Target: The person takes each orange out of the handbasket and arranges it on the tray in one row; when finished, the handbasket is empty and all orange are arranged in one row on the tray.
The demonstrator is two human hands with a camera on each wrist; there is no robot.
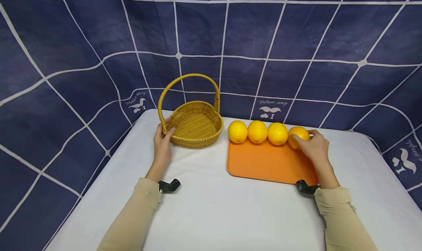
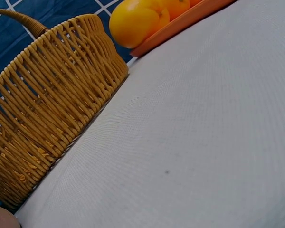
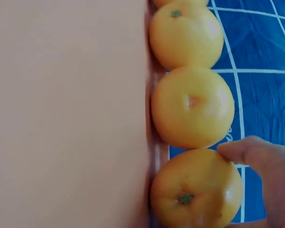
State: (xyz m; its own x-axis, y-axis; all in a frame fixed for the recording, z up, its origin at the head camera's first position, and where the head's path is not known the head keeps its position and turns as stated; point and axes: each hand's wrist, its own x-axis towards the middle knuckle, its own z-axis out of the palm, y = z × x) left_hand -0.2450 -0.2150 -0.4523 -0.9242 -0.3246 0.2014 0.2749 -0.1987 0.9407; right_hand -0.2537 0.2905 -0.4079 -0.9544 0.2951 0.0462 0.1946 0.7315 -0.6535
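My left hand [image 1: 162, 144] grips the left side of a wicker basket [image 1: 195, 142] near the foot of its tall arched handle. No fruit lies in the basket. In the left wrist view only a bit of that hand [image 2: 2, 218] shows, beside the woven wall. Several oranges [image 1: 257, 132] line the back edge of an orange tray [image 1: 270, 163]. My right hand [image 1: 316, 148] holds the rightmost orange [image 1: 298, 136], thumb in front and fingers at its far side. The right wrist view shows this orange [image 3: 195, 190] touching or nearly touching its neighbour.
A white cloth [image 1: 211, 207] covers the table. Behind and at the sides hangs a dark blue curtain [image 1: 247, 34] with white grid lines. A black wrist device [image 1: 169, 186] sits at the left cuff, another device [image 1: 306, 188] at the right.
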